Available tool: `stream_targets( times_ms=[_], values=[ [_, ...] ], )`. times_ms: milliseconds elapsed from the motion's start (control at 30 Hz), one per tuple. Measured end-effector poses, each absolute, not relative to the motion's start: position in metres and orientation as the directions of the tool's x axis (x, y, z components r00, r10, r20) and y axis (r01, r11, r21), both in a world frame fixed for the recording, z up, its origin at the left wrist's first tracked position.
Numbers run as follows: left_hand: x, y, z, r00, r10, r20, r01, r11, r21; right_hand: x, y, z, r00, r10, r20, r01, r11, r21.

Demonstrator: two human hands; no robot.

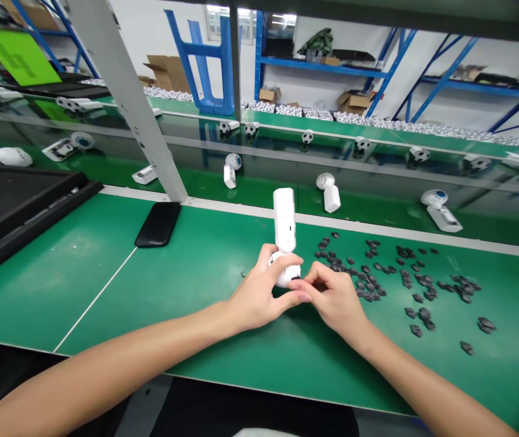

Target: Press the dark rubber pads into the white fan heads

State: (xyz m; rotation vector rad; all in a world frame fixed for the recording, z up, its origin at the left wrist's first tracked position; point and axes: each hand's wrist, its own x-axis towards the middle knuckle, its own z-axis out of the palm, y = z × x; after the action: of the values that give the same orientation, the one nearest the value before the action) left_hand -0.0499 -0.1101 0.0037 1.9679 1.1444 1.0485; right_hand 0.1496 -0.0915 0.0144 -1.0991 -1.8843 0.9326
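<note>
A white device [285, 218] with a long rounded body and a ball-shaped end stands body-up above the green table. My left hand [259, 297] is closed round its ball end, thumb below and fingers over the top. At the lower right of the ball, my right hand [336, 300] pinches a small black piece [296, 278] against it. Fingertips hide most of that piece and part of the ball. Many similar small black pieces [368, 285] lie loose on the table to the right of my right hand.
A black phone [158, 224] lies at left near a white metal post [136, 115]. Beyond the pale table edge, a green conveyor belt [268, 188] carries several white devices [331, 193]. A blue stool [211, 67] rests upside down farther back, near blue shelving [323, 65].
</note>
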Motion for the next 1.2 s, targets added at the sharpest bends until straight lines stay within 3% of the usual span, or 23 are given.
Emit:
stream_targets(
  times_ms=[167, 367, 500, 633, 800, 967, 1067, 1200],
  values=[
    [-0.05, -0.111, 0.001, 0.317, 0.877, 0.362, 0.385, -0.468, 0.796, 0.149, -0.091, 0.007, -0.378, 0.914, 0.147, 0.317, 0.277, -0.907],
    [-0.058, -0.102, 0.01, 0.387, 0.839, 0.383, 0.34, -0.516, 0.787, 0.157, -0.077, 0.012, -0.58, 0.791, 0.193, 0.331, 0.446, -0.832],
    [-0.068, -0.097, 0.017, 0.372, 0.853, 0.367, 0.321, -0.489, 0.811, 0.183, -0.049, 0.016, -0.539, 0.815, 0.211, 0.496, 0.51, -0.702],
    [-0.076, -0.098, 0.018, 0.339, 0.881, 0.329, 0.242, -0.42, 0.875, 0.212, -0.023, 0.009, -0.37, 0.898, 0.238, 0.776, 0.44, -0.452],
    [-0.079, -0.096, 0.014, 0.32, 0.901, 0.294, 0.246, -0.378, 0.892, 0.218, -0.013, 0.002, -0.439, 0.881, 0.178, 0.804, 0.473, -0.361],
    [-0.076, -0.093, 0.008, 0.221, 0.93, 0.293, 0.234, -0.343, 0.91, 0.206, -0.014, 0.005, -0.41, 0.873, 0.266, 0.765, 0.488, -0.422],
    [-0.075, -0.089, 0.005, 0.143, 0.959, 0.243, 0.134, -0.262, 0.956, 0.198, -0.022, 0.01, -0.321, 0.9, 0.294, 0.705, 0.435, -0.56],
    [-0.075, -0.086, 0.008, 0.109, 0.98, 0.164, 0.206, -0.184, 0.961, 0.187, -0.04, 0.018, -0.321, 0.93, 0.181, 0.525, 0.334, -0.783]
  ],
)
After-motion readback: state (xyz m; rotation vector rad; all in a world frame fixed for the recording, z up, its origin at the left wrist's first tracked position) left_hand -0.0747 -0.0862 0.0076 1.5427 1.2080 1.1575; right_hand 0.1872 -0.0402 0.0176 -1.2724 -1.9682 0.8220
